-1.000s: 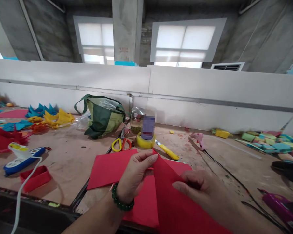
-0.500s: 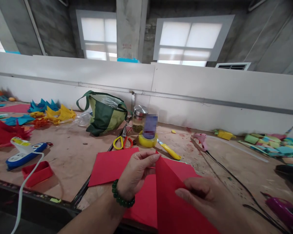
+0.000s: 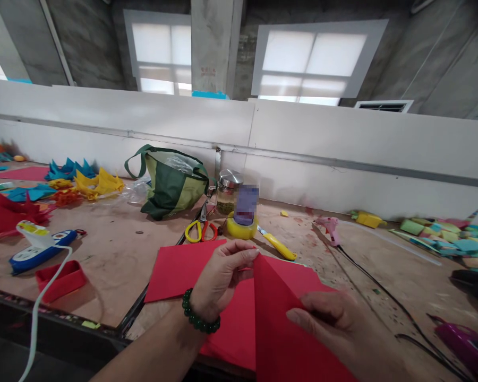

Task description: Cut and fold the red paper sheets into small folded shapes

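Note:
A red sheet (image 3: 281,323), which looks like paper or thin foam, is held up at an angle between my hands. My left hand (image 3: 227,273), with a green bead bracelet (image 3: 199,314) at the wrist, pinches its upper corner. On the sheet's right slanting edge, my right hand (image 3: 338,321) grips with thumb and fingers. Beneath and behind lie more flat red sheets (image 3: 183,268) on the table. Just beyond them are scissors (image 3: 201,228) with yellow and red handles, a yellow tape roll (image 3: 242,228) with a phone leaning in it, and a yellow utility knife (image 3: 278,245).
At the back stand a green bag (image 3: 171,183) and a lidded glass jar (image 3: 228,193). A pink glue gun (image 3: 330,229) trails a black cord to the right. On the left are a blue power strip (image 3: 43,252) and a red open box shape (image 3: 61,281).
Both hands keep their hold on the red sheet, almost unmoved. The camera view has shifted very slightly.

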Available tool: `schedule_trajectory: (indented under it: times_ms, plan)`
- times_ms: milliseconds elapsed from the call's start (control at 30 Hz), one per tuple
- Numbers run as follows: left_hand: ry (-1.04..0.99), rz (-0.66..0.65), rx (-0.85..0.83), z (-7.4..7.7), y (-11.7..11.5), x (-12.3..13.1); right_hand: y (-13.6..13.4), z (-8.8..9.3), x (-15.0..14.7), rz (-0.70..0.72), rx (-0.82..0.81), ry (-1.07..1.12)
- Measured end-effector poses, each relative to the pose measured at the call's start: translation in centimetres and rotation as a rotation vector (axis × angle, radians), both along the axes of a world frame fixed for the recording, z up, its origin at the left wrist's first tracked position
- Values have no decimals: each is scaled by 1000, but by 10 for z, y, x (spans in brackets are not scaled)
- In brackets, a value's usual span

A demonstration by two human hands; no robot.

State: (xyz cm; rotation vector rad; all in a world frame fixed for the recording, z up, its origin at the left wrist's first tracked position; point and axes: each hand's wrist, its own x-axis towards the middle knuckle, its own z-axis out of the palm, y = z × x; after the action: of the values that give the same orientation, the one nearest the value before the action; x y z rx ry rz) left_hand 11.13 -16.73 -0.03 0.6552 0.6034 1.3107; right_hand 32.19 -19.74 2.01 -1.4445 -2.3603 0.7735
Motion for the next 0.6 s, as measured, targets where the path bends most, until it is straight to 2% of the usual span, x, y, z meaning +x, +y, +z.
schedule_trajectory:
  times_ms: [67,233,367,433,500,533,600]
  plan:
    - [23,16,18,-1,0,1,0,-1,0,-4,-6,-2]
    - [260,130,109,-2,9,1,2,6,-3,-20,11,12]
    - [414,210,139,-3,19,-8,19,11,1,8,-42,17]
    - [672,311,271,-8,17,-10,36,5,7,77,-116,-42]
    - [1123,342,533,-18,8,-9,56,-8,12,161,-161,-168]
    - [1365,289,675,-25,3,-7,66,-15,15,177,-170,-212]
    - [1691,59,851,-41,-9,-3,81,-29,18,177,-171,-284]
